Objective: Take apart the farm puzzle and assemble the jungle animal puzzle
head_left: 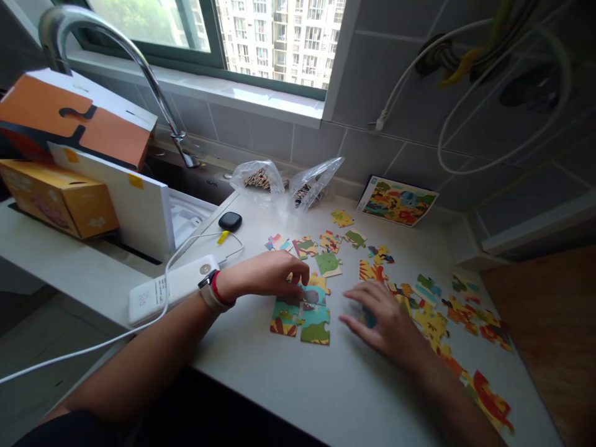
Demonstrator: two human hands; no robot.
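Observation:
My left hand (279, 274) is bent over a small block of joined jigsaw pieces (315, 332), with its thumb and fingers curled on a puzzle piece at the block's upper left. The block shows blue water, green shapes and a grey animal. Its upper left is partly hidden by my fingers. To the right, my right hand (384, 316) hovers low over the counter, slightly blurred, fingers and thumb apart. A bluish puzzle piece (369, 315) shows between its thumb and fingers, seemingly beneath the palm. A green puzzle piece (328, 264) lies just beyond the block.
Several loose pieces (431, 323) spread over the right side of the counter. A picture card (398, 200) leans at the wall, near two plastic bags (314, 186). At left are a power bank (174, 288) with cable, a black case (230, 221), boxes (56, 198) and a sink (209, 180).

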